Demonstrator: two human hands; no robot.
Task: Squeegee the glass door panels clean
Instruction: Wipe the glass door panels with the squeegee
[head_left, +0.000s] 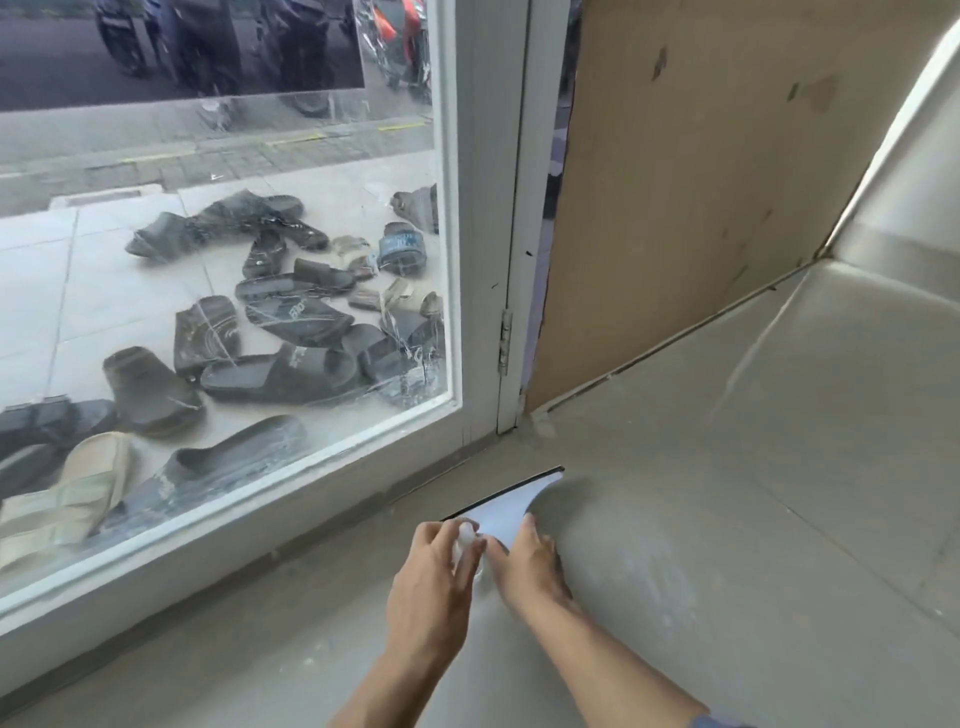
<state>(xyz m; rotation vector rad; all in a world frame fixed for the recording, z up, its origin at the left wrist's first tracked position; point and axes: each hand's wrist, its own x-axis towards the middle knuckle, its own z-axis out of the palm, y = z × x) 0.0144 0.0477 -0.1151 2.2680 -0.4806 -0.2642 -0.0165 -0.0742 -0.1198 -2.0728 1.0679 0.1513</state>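
Low over the tiled floor, just inside the door's bottom rail, you are holding the squeegee, its black rubber blade pointing away from you and clear of the glass. Your left hand is curling its fingers round the rounded white handle end. Your right hand is lying along the white head, fingers reaching forward, though it cannot be told whether it is pinching or merely steadying.

The tool is looking light and rigid, plastic with a soft, flexible edge, and likely slick when wet. The handle is probably the place to be gripping, keeping fingers off the rubber.

Beside you, the glass panel is showing streaks and smears, thickest toward its lower right corner. The white door frame and its hinge are bounding any stroke on that side, and a plywood board is standing just past the frame. Sandals are lying scattered outside, behind the glass.
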